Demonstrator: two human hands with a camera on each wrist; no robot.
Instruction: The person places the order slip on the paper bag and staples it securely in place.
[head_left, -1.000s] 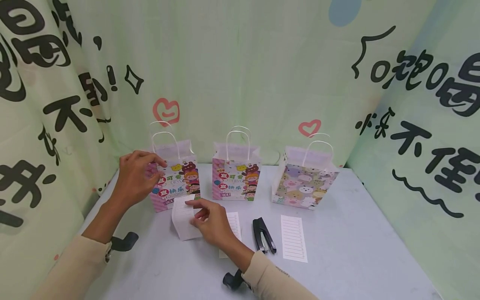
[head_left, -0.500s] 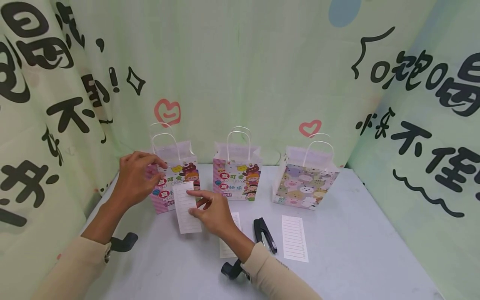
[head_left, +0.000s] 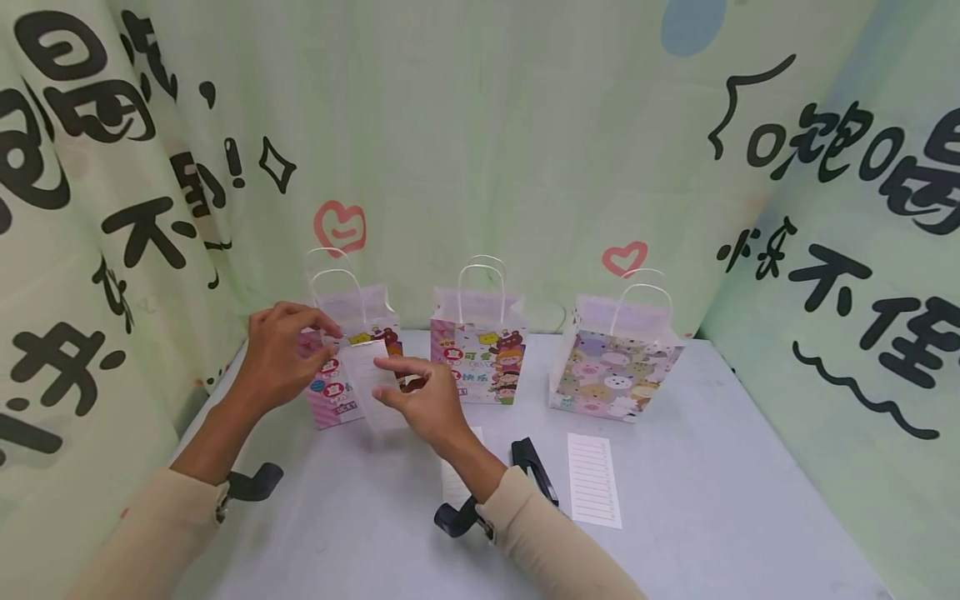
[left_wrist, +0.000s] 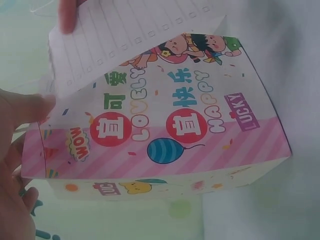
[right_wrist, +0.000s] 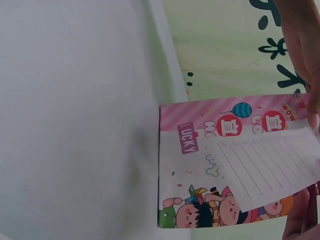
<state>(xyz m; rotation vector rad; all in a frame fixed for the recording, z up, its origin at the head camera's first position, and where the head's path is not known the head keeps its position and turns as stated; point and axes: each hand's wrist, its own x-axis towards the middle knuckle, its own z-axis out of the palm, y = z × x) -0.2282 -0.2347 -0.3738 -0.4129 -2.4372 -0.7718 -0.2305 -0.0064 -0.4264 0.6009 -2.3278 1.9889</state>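
Note:
My left hand [head_left: 285, 354] holds the left paper gift bag [head_left: 333, 408] by its upper left edge. In the left wrist view the thumb lies on the bag's printed front [left_wrist: 165, 145], with the fingers behind it. My right hand [head_left: 429, 404] pinches a white lined paper slip [head_left: 367, 375] by its right side, thumb below and index finger extended above. The slip overlaps the upper part of the bag's front, its top end close to the left thumb. In the right wrist view the slip [right_wrist: 270, 160] tilts across the bag, and its lower end stands off from it.
A matching middle gift bag [head_left: 476, 383] and a right gift bag [head_left: 611, 375] with animal print stand along the back curtain. A black stapler [head_left: 534, 467] lies in front, between a flat lined slip [head_left: 595, 479] and another slip [head_left: 453, 483] partly covered by the right forearm.
My right hand has raised the slip from near the tabletop up against the bag's front, straightening it on the way. The left hand keeps its hold on the bag.

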